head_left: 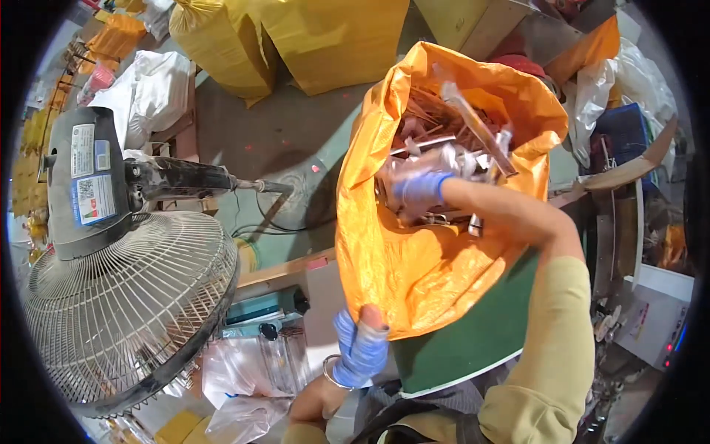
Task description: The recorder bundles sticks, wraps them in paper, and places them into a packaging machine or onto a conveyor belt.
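Note:
A large orange woven sack [436, 277] stands with its mouth wide toward me. Inside lies a jumble of scraps [473, 159], pinkish strips and clear or whitish pieces, too blurred to name exactly. My left hand [362, 346], wrapped in blue, is closed on the sack's near rim, its thumb on the orange cloth. A bangle circles that wrist. My right hand [421, 191], also in blue wrapping, reaches into the sack among the scraps. Motion smears its fingers, so whether they hold anything cannot be told. A long pale strip [481, 129] slants up across the sack's mouth.
A grey pedestal fan [133, 288] stands close on the left. Full yellow sacks [333, 41] are at the back. A green board [458, 333] lies beneath the orange sack's near side. Clear plastic bags [240, 370] are at lower left, and a white box [658, 318] at the right.

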Motion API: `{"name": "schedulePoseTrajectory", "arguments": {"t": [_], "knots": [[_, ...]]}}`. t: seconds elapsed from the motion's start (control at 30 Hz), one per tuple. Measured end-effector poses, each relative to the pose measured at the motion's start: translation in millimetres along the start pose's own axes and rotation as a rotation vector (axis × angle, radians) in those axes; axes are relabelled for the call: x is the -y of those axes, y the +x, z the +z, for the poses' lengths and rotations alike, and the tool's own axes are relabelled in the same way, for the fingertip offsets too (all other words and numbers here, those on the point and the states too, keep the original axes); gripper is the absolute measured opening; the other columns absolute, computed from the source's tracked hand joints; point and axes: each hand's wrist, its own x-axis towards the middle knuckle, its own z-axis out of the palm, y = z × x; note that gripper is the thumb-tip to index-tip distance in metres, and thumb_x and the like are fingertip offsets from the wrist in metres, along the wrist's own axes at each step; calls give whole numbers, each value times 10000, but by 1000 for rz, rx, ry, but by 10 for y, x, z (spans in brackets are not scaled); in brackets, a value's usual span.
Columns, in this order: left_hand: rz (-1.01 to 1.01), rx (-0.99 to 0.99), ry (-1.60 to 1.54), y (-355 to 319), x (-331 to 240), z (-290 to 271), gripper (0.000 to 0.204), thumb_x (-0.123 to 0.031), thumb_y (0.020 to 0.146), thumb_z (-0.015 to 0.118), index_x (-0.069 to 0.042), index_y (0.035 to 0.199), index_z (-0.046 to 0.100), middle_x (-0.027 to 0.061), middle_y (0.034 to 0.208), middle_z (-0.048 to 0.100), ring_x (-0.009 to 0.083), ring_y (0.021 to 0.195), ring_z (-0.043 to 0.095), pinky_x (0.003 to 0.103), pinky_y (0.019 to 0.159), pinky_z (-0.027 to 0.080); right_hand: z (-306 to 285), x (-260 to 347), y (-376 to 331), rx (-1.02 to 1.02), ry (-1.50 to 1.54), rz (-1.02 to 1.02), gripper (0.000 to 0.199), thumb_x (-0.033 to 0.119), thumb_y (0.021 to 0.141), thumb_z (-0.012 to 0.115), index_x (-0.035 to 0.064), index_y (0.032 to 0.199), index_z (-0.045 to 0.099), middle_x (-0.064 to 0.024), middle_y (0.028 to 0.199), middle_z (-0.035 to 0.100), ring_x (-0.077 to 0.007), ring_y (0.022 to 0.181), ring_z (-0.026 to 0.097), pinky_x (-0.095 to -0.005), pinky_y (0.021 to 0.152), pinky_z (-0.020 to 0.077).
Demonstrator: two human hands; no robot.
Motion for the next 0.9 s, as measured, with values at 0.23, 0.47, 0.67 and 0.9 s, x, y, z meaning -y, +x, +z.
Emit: {"name": "schedulePoseTrajectory", "arguments": {"t": [0.23, 0.47, 0.67, 0.9], "knots": [[94, 348, 482, 5, -160, 301, 228, -216, 835, 521, -18, 944, 550, 25, 813, 569, 77, 729, 486, 253, 621, 402, 601, -766, 35, 9, 90, 278, 356, 280, 670, 613, 90, 970, 598, -96, 957, 593, -233, 881, 554, -328, 771, 430], [-96, 450, 658, -275, -206, 223, 187, -207, 842, 491, -30, 874, 540, 16, 698, 537, 105, 625, 498, 259, 548, 406, 1551, -800, -325, -140, 98, -120, 250, 254, 757, 552, 70, 919, 597, -61, 877, 598, -171, 793, 559, -308, 689, 446], [-49, 602, 964, -380, 106, -409, 197, -196, 807, 531, -17, 888, 533, 59, 754, 557, 172, 664, 530, 283, 567, 410, 908, -129, 472, -148, 124, -301, 260, 242, 747, 555, 26, 886, 591, -60, 836, 595, -149, 748, 561, -309, 644, 453], [97, 434, 1037, 150, -327, 61, 400, -323, 831, 520, -5, 1072, 492, 63, 947, 555, 182, 867, 535, 278, 746, 453, 405, -320, 164, -46, 255, -301, 279, 229, 735, 559, -26, 846, 584, -58, 788, 591, -123, 696, 563, -309, 592, 461]]}}
